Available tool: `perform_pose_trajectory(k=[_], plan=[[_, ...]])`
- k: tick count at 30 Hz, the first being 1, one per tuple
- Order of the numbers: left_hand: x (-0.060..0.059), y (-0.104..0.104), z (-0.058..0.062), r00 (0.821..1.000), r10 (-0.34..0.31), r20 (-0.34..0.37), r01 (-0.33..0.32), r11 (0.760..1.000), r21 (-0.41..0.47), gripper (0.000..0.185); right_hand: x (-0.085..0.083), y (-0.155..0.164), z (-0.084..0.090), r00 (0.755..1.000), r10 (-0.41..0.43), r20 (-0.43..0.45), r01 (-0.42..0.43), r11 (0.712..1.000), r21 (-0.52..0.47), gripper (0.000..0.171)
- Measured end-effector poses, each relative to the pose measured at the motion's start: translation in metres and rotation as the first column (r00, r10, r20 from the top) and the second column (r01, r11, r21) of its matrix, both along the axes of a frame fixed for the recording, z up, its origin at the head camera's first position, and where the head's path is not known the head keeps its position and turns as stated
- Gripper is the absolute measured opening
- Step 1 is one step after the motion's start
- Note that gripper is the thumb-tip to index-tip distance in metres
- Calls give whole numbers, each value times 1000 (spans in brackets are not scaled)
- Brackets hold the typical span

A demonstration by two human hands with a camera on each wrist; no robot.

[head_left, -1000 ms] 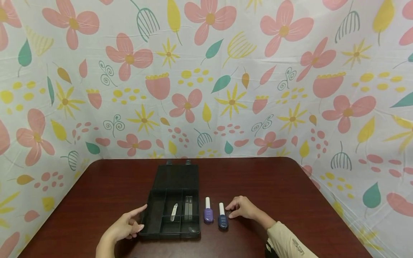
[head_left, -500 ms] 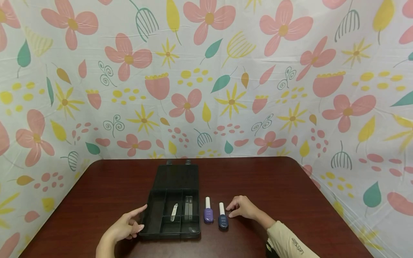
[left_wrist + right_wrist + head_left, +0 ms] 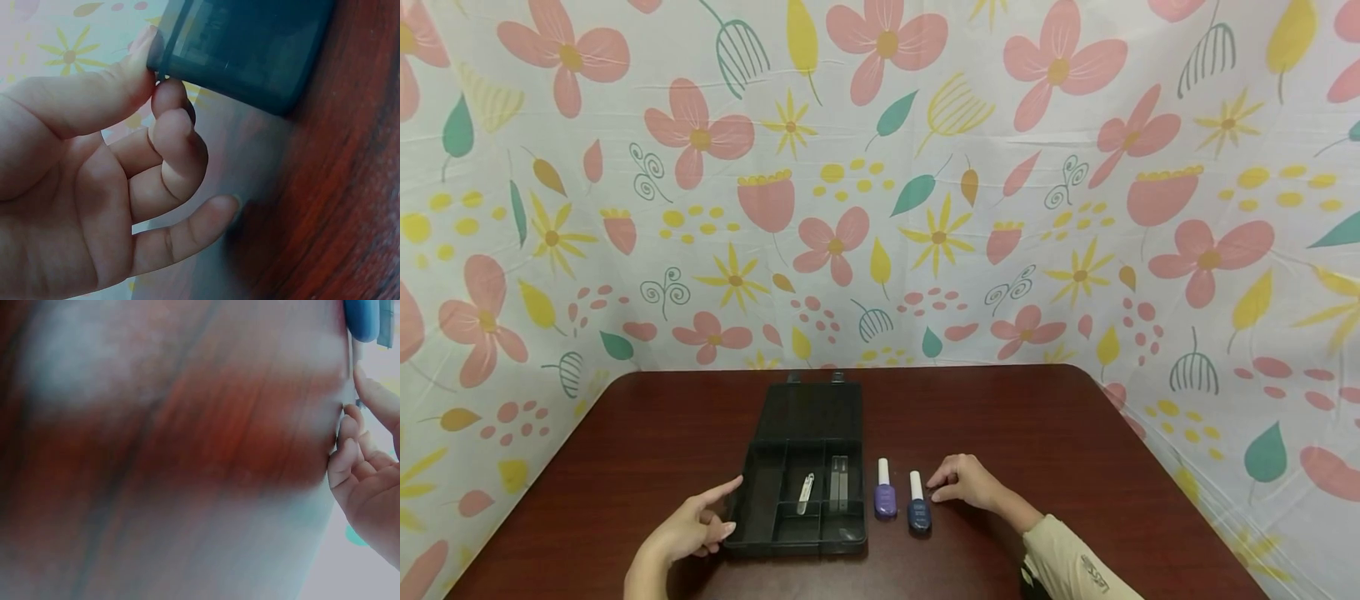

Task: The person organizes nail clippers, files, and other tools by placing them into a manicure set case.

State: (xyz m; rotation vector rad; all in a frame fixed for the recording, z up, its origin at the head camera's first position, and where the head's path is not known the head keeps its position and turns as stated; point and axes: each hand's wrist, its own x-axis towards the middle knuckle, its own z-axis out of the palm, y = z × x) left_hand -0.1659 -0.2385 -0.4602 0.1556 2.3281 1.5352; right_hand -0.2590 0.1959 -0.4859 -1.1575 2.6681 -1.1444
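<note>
In the head view a black compartment box (image 3: pixel 796 546) lies open on the table. A silver nail clipper (image 3: pixel 806 493) and a clear case with grey strips (image 3: pixel 838 483) lie inside it. My left hand (image 3: pixel 681 529) touches the box's left wall with extended index finger and thumb, its other fingers curled. Right of the box lie a purple nail polish bottle (image 3: pixel 885 500) and a dark blue nail polish bottle (image 3: pixel 919 515), both white-capped. My right hand (image 3: pixel 972 483) rests beside the blue bottle, thumb and index tips close together; I cannot tell whether they pinch something small and dark.
The dark reddish wooden table (image 3: pixel 1037 417) has rounded back corners. The box's lid (image 3: pixel 811 412) lies folded back toward the far edge, its two latches (image 3: pixel 837 377) pointing away. A flower-printed cloth (image 3: pixel 880 208) hangs behind and at both sides.
</note>
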Motion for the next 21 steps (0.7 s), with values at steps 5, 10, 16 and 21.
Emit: perform_pose_trajectory(k=[5,10,16,21], plan=[[-1,0,-1,1000,-6,-3,6,1000,-1,71,0,2,3,999,-47,-25,47,999,-7,10],[-1,0,0,1000,-8,-9,8,1000,-7,70,0,1,4,995,-87,-46,84,994,-64,11],[0,1,3,1000,-4,-10,4,1000,-10,70,1,-2,7,990,-144,-13,142,984,-112,13],[2,1,3,1000,2,-7,-2,1000,-19,70,4,-8,10,983,-180,-29,175,976,-127,12]])
